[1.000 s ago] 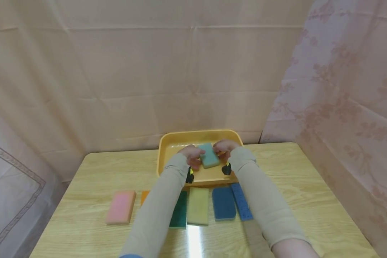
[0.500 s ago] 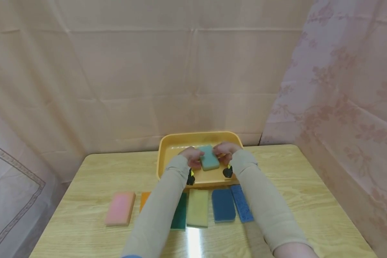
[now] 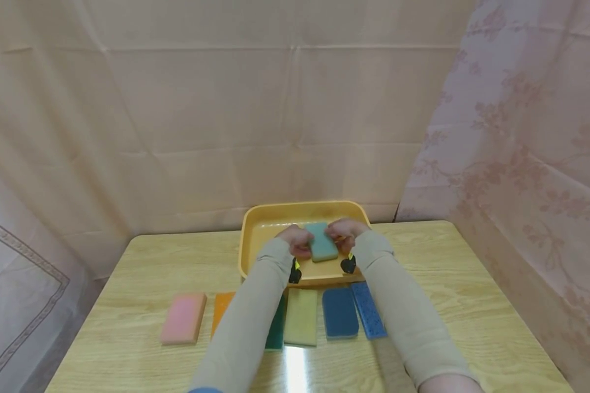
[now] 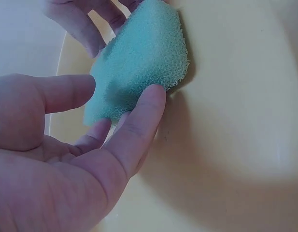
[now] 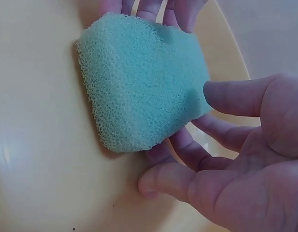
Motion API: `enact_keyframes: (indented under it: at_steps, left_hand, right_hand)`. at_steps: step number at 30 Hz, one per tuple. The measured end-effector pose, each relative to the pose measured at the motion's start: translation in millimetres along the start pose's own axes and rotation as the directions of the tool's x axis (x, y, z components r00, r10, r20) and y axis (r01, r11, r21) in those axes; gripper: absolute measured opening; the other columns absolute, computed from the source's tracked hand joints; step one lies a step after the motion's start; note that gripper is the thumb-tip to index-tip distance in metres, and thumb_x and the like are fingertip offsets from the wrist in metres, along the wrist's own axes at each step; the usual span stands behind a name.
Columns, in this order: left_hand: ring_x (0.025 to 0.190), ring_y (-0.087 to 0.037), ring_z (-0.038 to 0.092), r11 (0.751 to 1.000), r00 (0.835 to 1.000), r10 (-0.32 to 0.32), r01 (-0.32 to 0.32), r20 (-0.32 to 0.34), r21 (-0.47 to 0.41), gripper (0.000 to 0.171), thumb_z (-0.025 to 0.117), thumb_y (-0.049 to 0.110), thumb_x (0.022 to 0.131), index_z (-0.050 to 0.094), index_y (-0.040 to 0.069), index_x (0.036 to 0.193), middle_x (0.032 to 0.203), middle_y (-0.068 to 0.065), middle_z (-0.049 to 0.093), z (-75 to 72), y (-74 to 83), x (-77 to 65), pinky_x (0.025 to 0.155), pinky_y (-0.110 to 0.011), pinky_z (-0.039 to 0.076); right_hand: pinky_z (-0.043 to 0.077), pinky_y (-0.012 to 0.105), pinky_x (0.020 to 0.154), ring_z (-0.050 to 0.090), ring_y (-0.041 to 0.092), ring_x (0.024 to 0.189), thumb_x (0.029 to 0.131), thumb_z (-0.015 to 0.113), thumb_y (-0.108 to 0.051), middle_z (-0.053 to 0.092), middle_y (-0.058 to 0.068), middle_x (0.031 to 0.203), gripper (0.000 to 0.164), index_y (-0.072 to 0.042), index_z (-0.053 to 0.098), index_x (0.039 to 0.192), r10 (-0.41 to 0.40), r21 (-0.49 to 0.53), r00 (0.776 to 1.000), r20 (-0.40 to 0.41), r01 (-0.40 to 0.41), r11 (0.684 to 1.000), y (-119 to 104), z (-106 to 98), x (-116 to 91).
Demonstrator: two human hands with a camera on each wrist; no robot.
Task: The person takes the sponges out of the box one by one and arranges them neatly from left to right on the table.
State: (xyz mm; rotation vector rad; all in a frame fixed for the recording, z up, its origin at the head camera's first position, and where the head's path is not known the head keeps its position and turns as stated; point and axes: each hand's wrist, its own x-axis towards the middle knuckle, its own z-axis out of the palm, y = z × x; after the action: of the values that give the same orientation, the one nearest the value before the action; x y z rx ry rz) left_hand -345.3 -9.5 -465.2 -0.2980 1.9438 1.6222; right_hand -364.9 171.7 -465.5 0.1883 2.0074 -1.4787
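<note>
A turquoise sponge (image 3: pixel 322 242) with an open, porous texture is held between both hands over the yellow tray (image 3: pixel 305 207). My left hand (image 3: pixel 296 239) grips its left side, thumb at the upper face and fingers along the edge and beneath. On the opposite side, my right hand (image 3: pixel 346 232) holds it with the thumb on top and fingers underneath. The left wrist view shows the sponge (image 4: pixel 139 58) tilted, with a shadow on the tray floor beside it. Whether its lower edge touches the tray, I cannot tell.
In front of the tray lie a pink sponge (image 3: pixel 184 318), an orange one (image 3: pixel 221 308), a dark green one (image 3: pixel 276 330), a pale yellow one (image 3: pixel 301 317), a dark blue one (image 3: pixel 341 314) and a speckled blue one (image 3: pixel 370 311). Curtains (image 3: pixel 295 109) hang behind the wooden table (image 3: pixel 142 284).
The turquoise sponge has shifted slightly to the right, its near edge now showing darker. My left hand has moved a little right with it. The sponges on the table have not moved.
</note>
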Motion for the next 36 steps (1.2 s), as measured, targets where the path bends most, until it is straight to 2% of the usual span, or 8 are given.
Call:
enact_keyframes:
  at_steps: [3,5,9,13,21,24,29,36]
  left_hand:
    - [0.099,-0.033,0.066,1.000,1.000,0.005,-0.005,-0.002,0.014,0.039,0.055,0.004,0.101,0.045,-0.011,0.136,0.105,-0.021,0.059,1.4,1.9,-3.4,0.092,-0.039,0.057]
    - [0.102,-0.033,0.066,1.000,1.000,0.010,-0.009,-0.003,0.029,0.040,0.055,0.005,0.101,0.044,-0.010,0.137,0.107,-0.020,0.058,2.3,4.0,-6.5,0.094,-0.039,0.056]
    - [0.098,-0.031,0.066,0.999,1.000,0.013,-0.013,-0.007,0.045,0.039,0.055,0.006,0.102,0.044,-0.011,0.136,0.104,-0.018,0.056,2.7,6.4,-10.6,0.095,-0.038,0.056]
    - [0.092,-0.028,0.066,0.999,1.000,0.014,-0.014,-0.009,0.046,0.037,0.055,0.006,0.102,0.047,-0.011,0.133,0.100,-0.018,0.058,1.3,6.1,-11.8,0.095,-0.038,0.056]
    - [0.094,-0.028,0.066,1.000,1.000,0.018,-0.018,-0.003,0.025,0.036,0.055,0.006,0.101,0.046,-0.010,0.132,0.103,-0.018,0.059,0.0,7.4,-19.6,0.097,-0.038,0.054]
    - [0.087,-0.026,0.066,1.000,1.000,0.018,-0.018,-0.006,0.017,0.035,0.055,0.006,0.101,0.046,-0.009,0.131,0.103,-0.018,0.058,-0.6,7.9,-22.3,0.097,-0.037,0.054]
    - [0.073,-0.019,0.064,1.000,1.000,0.018,-0.018,-0.010,0.011,0.036,0.056,0.007,0.101,0.048,-0.010,0.133,0.106,-0.018,0.060,-1.9,8.6,-23.7,0.092,-0.033,0.056]
    - [0.070,-0.017,0.063,0.997,0.997,0.070,-0.070,-0.022,0.017,0.033,0.056,0.004,0.100,0.055,-0.011,0.129,0.113,-0.020,0.064,0.0,9.5,-19.9,0.086,-0.031,0.058]
  right_hand:
    - [0.039,0.045,0.114,0.037,0.039,0.141,0.104,0.048,-0.009,0.036,0.027,0.154,0.056,0.009,0.028,0.154,-0.027,-0.024,1.000,-0.005,0.027,0.999,-0.7,1.5,-2.5]
    - [0.040,0.046,0.113,0.038,0.040,0.141,0.104,0.049,-0.010,0.035,0.029,0.154,0.058,0.010,0.026,0.154,-0.045,-0.076,0.999,-0.012,0.044,0.996,-1.1,1.6,-4.1]
    - [0.038,0.048,0.113,0.038,0.042,0.140,0.104,0.048,-0.010,0.033,0.030,0.155,0.059,0.011,0.024,0.154,-0.062,-0.132,0.998,-0.018,0.059,0.989,-2.5,1.6,-6.2]
    - [0.034,0.049,0.116,0.036,0.041,0.142,0.106,0.046,-0.008,0.031,0.027,0.157,0.057,0.008,0.024,0.155,-0.046,-0.103,0.999,-0.015,0.044,0.994,-3.3,0.4,-7.2]
    - [0.039,0.052,0.112,0.040,0.045,0.138,0.107,0.046,-0.014,0.033,0.027,0.156,0.057,0.004,0.024,0.157,-0.021,-0.126,1.000,-0.006,0.020,0.992,-5.9,-2.0,-14.4]
    - [0.040,0.054,0.111,0.039,0.046,0.139,0.107,0.046,-0.014,0.033,0.027,0.155,0.059,0.003,0.023,0.157,-0.014,-0.091,1.000,0.000,0.014,0.996,-7.7,-1.1,-17.4]
    - [0.045,0.052,0.107,0.041,0.044,0.137,0.106,0.048,-0.014,0.034,0.026,0.155,0.061,0.004,0.021,0.157,-0.032,-0.102,0.999,0.004,0.032,0.994,-11.5,-0.9,-21.6]
    - [0.048,0.052,0.104,0.045,0.043,0.135,0.106,0.050,-0.016,0.038,0.025,0.153,0.060,0.001,0.025,0.157,-0.041,-0.120,0.999,-0.015,0.039,0.992,-13.7,-3.0,-24.6]
